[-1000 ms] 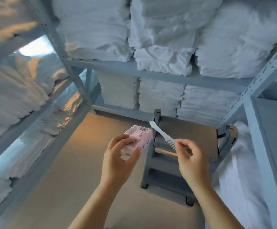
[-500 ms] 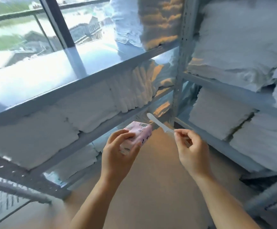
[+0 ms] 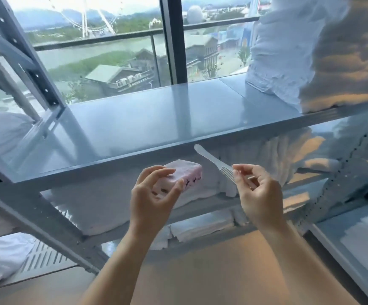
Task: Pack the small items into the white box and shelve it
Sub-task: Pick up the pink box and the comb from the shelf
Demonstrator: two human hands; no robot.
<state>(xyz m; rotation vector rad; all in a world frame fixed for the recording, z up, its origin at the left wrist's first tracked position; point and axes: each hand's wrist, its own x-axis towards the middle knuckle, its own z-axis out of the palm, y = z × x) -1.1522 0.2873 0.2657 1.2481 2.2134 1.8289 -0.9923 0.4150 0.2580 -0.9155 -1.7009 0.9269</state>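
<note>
Head view: I have the left hand [image 3: 154, 201] gripping the pink packet [image 3: 179, 175] and the right hand [image 3: 260, 194] pinching the comb [image 3: 213, 164], handle pointing to 10 o'clock, shelf [image 3: 156, 119] at 12 o'clock, white box unseen.

Grey metal shelf [image 3: 156, 119] runs across mid-frame, top glossy. White linen stack [image 3: 284, 62] sits on its right end. Lower shelf [image 3: 200, 213] beneath it carries folded white towels [image 3: 103, 205] along its length. More folded white cloths [image 3: 200, 227] one level down, near the tan floor [image 3: 222, 278]; their support is hidden.
</note>
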